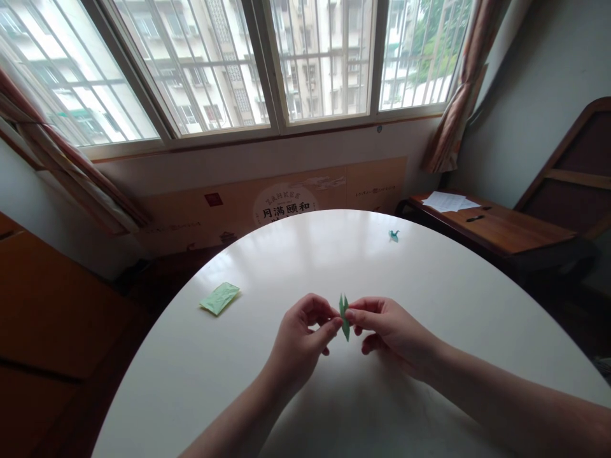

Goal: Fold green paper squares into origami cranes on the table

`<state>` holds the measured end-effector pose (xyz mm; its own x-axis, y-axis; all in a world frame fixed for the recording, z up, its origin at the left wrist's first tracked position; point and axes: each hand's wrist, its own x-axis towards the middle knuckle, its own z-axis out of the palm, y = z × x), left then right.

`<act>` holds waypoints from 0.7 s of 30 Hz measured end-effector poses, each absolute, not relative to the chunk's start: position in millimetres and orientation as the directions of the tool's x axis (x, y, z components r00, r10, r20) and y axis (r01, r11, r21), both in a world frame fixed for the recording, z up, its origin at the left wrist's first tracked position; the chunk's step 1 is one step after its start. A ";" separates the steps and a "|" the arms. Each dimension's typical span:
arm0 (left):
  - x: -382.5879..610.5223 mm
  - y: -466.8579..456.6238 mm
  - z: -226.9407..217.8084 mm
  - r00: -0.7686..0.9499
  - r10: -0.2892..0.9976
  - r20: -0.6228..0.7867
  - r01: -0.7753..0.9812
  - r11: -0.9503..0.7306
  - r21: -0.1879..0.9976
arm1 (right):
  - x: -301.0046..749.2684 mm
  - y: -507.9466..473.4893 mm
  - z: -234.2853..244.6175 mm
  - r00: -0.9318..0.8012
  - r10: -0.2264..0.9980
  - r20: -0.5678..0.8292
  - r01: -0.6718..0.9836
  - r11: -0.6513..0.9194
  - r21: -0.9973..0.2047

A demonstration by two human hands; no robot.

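Observation:
A small piece of folded green paper (344,326), narrow with pointed ends, is held upright above the table between both hands. My left hand (305,337) is closed, its thumb and fingertips pinching the paper's left side. From the right, my right hand (389,327) pinches the same paper between thumb and forefinger, with its other fingers curled below. Two points stick up at the paper's top and one point hangs down. Parts of the paper are covered by my fingertips.
The round white table (181,381) fills the front. On it lie a flat light-green paper packet (220,298) at left and a small teal folded paper crane (394,236) at the far right. A wooden bench (520,229) with white papers (449,201) stands beyond the right edge.

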<state>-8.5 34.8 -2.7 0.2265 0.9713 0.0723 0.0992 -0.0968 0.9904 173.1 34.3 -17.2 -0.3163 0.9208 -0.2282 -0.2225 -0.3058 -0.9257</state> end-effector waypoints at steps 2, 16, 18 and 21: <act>-8.7 34.7 -2.3 0.232 0.969 0.083 0.082 -0.104 0.991 | 173.4 34.7 -17.1 -0.318 0.921 -0.226 -0.227 -0.306 -0.925; -13.7 36.6 -2.4 0.317 0.945 0.080 0.157 -0.135 0.978 | 175.2 36.0 -16.2 -0.361 0.883 -0.300 -0.295 -0.413 -0.862; -14.0 35.9 -1.9 0.316 0.945 0.082 0.161 -0.139 0.977 | 175.4 35.8 -15.7 -0.374 0.877 -0.301 -0.289 -0.419 -0.861; -13.7 35.2 -0.5 0.324 0.942 0.087 0.150 -0.142 0.978 | 175.4 35.0 -15.6 -0.383 0.875 -0.298 -0.279 -0.417 -0.865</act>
